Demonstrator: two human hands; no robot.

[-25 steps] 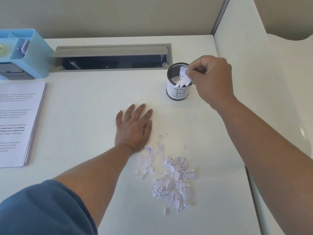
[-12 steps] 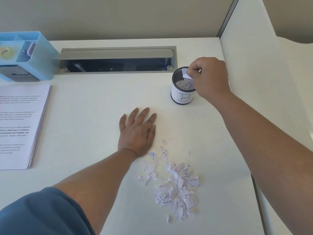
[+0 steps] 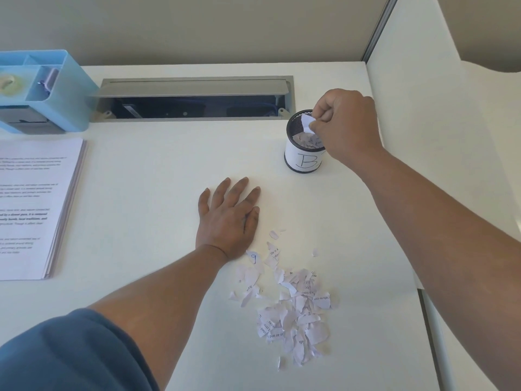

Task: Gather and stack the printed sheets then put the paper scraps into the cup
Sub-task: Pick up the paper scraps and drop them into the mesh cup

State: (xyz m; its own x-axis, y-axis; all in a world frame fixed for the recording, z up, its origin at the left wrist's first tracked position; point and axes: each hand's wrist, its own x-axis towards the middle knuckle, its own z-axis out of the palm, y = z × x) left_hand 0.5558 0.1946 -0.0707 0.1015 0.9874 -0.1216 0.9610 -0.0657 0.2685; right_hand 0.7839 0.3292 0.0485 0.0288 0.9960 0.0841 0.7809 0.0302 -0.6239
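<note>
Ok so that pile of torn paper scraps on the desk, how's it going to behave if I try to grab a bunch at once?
The paper scraps look thin, light and floppy, so a pinch likely lifts only a few. They lie loose and overlapping, so some will probably slip out or scatter across the smooth desk. Sweeping them together first should help.

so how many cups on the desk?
1. The cup, black mesh with a white label marked B, stands at the desk's right rear, under the right hand, whose fingers pinch a scrap over its mouth. None other shows.
</note>
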